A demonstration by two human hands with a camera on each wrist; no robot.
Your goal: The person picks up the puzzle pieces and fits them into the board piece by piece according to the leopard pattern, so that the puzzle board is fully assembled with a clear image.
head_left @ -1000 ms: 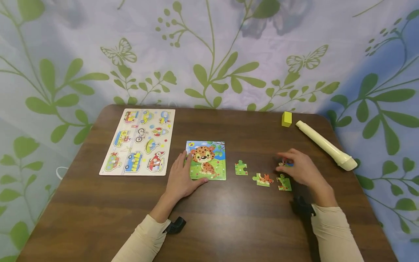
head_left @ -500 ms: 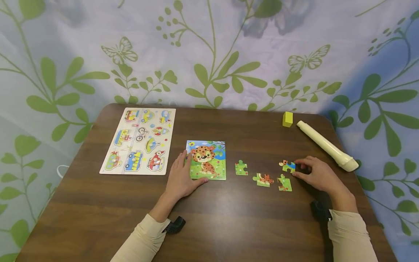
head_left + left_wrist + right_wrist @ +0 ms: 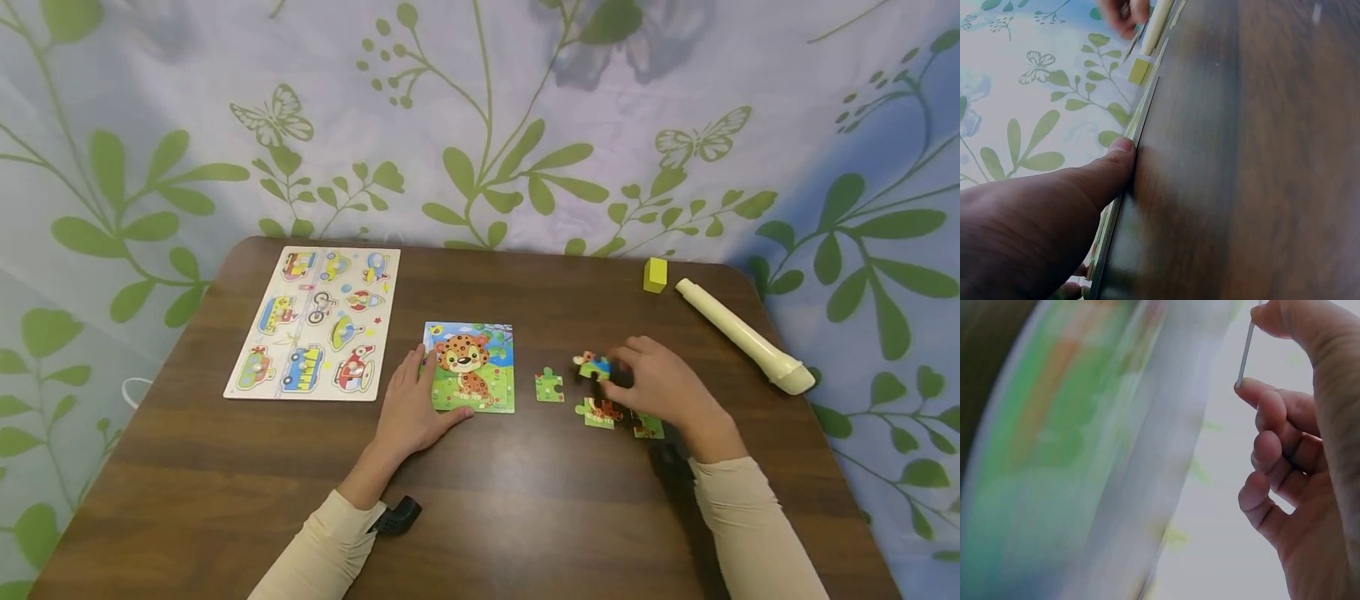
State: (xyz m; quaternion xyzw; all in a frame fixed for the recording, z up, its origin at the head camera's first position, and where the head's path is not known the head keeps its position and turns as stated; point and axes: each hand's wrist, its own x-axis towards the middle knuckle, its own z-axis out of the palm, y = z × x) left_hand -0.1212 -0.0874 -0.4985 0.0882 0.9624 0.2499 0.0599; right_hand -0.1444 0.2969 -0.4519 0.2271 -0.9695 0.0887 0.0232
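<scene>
In the head view a square leopard puzzle (image 3: 465,375) lies mid-table. My left hand (image 3: 411,407) rests at its left side, fingers straight along the left edge and thumb at the near edge. In the left wrist view the thumb (image 3: 1107,172) touches the rim of a thin board. My right hand (image 3: 660,387) holds a blue and orange jigsaw piece (image 3: 593,367) above the table. The right wrist view shows this piece edge-on (image 3: 1246,355), pinched between thumb and forefinger. Below it lie a leopard-body piece (image 3: 597,414) and a partly hidden green piece (image 3: 649,427).
A lone green jigsaw piece (image 3: 549,386) lies right of the leopard puzzle. A vehicle peg board (image 3: 311,325) is at the left. Towards the back right are a yellow block (image 3: 655,275) and a cream tube-shaped object (image 3: 742,335). A patterned cloth (image 3: 480,125) hangs behind the table.
My right hand first drew back to the right, uncovering the blue and orange piece, then took hold of it and carried it leftward. My left hand stays by the leopard puzzle.
</scene>
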